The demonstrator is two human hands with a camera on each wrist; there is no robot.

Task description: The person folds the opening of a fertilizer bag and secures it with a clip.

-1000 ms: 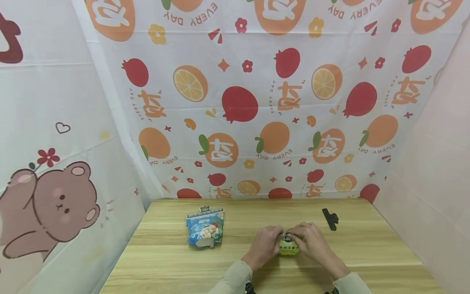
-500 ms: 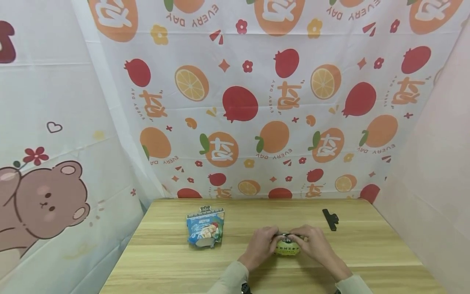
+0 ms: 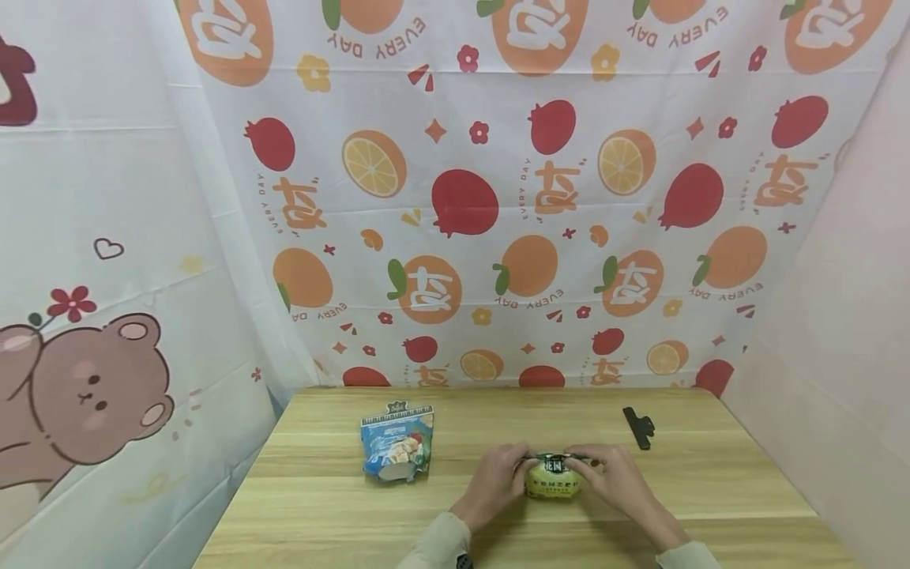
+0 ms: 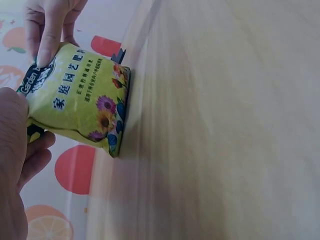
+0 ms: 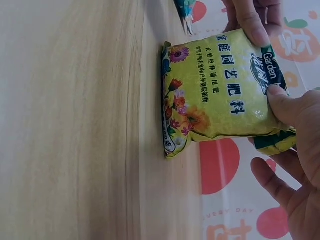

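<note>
A small yellow-green fertilizer bag (image 3: 553, 480) with dark lettering and printed flowers stands on the table, its lower edge at the wood in the wrist views. My left hand (image 3: 492, 484) pinches its upper left corner, and my right hand (image 3: 617, 480) pinches the upper right one. In the right wrist view, the right thumb (image 5: 287, 106) presses the front near the green top band, which looks folded over behind. The left wrist view has the left hand (image 4: 11, 160) close up, with fingers behind the bag.
A black clip (image 3: 639, 428) lies on the wooden table (image 3: 320, 521), back right of the hands. A blue printed bag (image 3: 396, 444) with a clip along its top lies to the left. Behind the table hangs a fruit-patterned cloth (image 3: 462, 197).
My hands have drawn apart along the top of the fertilizer bag, the left one moving left. The bag's top now looks wider, and more of its front shows between the thumbs.
</note>
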